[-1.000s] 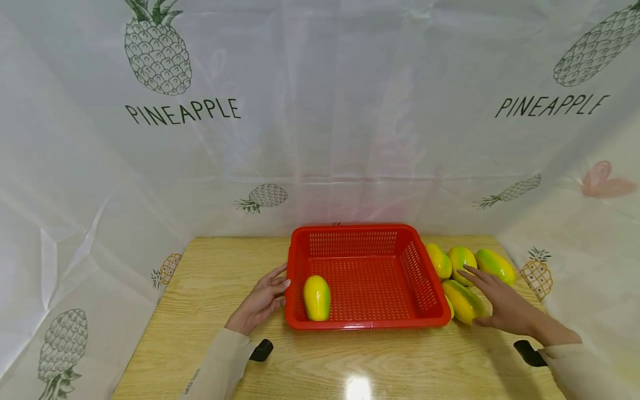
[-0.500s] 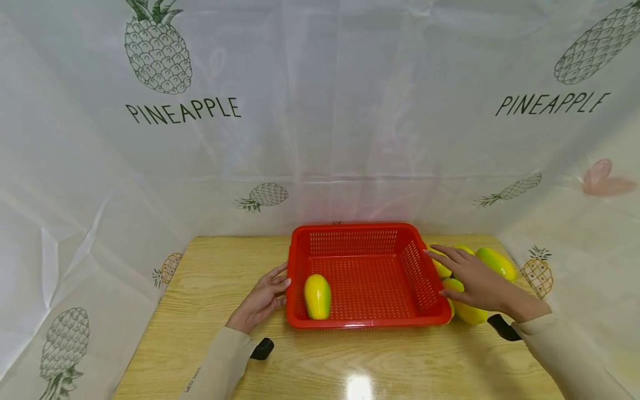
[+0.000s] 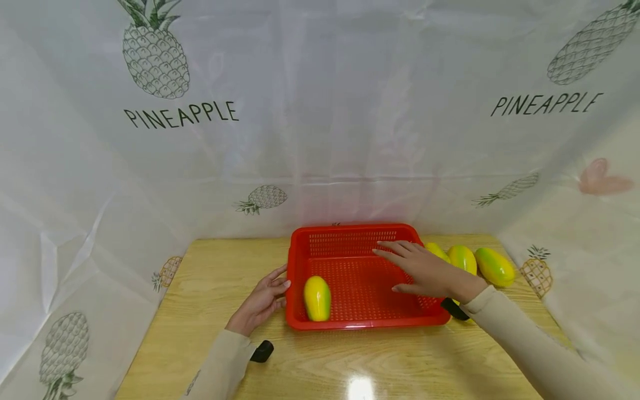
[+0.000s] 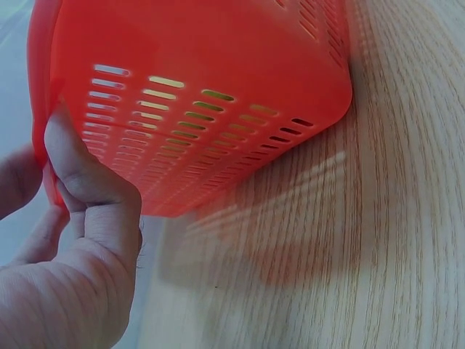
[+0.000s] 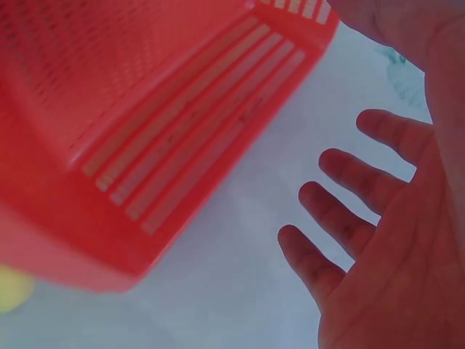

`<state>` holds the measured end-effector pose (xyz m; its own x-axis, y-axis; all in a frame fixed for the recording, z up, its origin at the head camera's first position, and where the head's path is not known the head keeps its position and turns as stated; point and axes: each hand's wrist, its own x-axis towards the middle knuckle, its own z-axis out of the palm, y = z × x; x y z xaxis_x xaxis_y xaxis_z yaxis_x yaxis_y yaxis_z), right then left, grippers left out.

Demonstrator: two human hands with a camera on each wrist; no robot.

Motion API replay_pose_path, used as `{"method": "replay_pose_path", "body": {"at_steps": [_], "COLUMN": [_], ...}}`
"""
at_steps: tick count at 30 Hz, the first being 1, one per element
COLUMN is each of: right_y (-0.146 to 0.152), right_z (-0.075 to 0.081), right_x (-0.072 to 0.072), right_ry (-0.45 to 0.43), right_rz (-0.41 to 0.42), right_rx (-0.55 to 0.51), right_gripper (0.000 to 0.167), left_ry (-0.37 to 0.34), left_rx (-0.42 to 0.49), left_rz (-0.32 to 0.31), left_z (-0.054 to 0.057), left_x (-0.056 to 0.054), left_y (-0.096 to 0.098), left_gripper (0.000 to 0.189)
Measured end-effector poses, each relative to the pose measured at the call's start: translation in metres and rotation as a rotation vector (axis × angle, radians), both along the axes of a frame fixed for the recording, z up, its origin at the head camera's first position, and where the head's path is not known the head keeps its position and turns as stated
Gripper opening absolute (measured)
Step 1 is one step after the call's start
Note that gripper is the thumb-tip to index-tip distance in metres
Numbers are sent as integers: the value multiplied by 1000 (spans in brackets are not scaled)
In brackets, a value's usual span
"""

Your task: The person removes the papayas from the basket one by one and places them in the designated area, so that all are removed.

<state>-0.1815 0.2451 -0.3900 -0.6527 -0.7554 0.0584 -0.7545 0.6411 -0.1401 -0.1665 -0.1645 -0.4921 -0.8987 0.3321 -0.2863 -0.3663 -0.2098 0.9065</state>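
A red plastic basket [image 3: 365, 323] with slotted walls stands on the wooden table. One yellow-green mango [image 3: 317, 299] lies in its left front corner. My left hand [image 3: 261, 303] grips the basket's left rim; the left wrist view has the thumb [image 4: 83, 163] against the outer wall and fingers on the rim's other side. Over the basket's right half hovers my right hand [image 3: 427, 272], its fingers spread and nothing held. In the right wrist view its palm and separated fingers [image 5: 338, 214] show apart from the basket wall [image 5: 182, 123].
Right of the basket lie several more mangoes, among them one at the back right [image 3: 495, 266] and another beside it [image 3: 462, 258]; my right arm partly hides others. A white sheet printed with pineapples [image 3: 350, 139] hangs behind the wooden table [image 3: 215, 272].
My right hand has moved left from above the mangoes to above the basket, with nothing in it. The left hand, the basket and the mango inside stay where they were.
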Motion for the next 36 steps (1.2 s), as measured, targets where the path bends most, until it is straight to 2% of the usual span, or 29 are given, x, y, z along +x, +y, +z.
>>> {"method": "replay_pose_path", "body": {"at_steps": [8, 13, 18, 36], "right_y": [-40, -62, -78, -129], "right_z": [-1, -4, -8, -27], "right_x": [-10, -12, -13, -16], "right_ry": [-36, -64, -57, -87], "right_rz": [49, 66, 102, 112], "right_rx": [51, 94, 127, 274], "right_gripper": [89, 88, 88, 87], "left_ry": [-5, -4, 0, 14], "left_rx": [21, 23, 19, 21], "left_rz": [1, -5, -6, -10], "left_z": [-2, -2, -3, -3], "left_x": [1, 0, 0, 0], "left_y": [-4, -5, -4, -1], "left_gripper": [63, 64, 64, 63]}}
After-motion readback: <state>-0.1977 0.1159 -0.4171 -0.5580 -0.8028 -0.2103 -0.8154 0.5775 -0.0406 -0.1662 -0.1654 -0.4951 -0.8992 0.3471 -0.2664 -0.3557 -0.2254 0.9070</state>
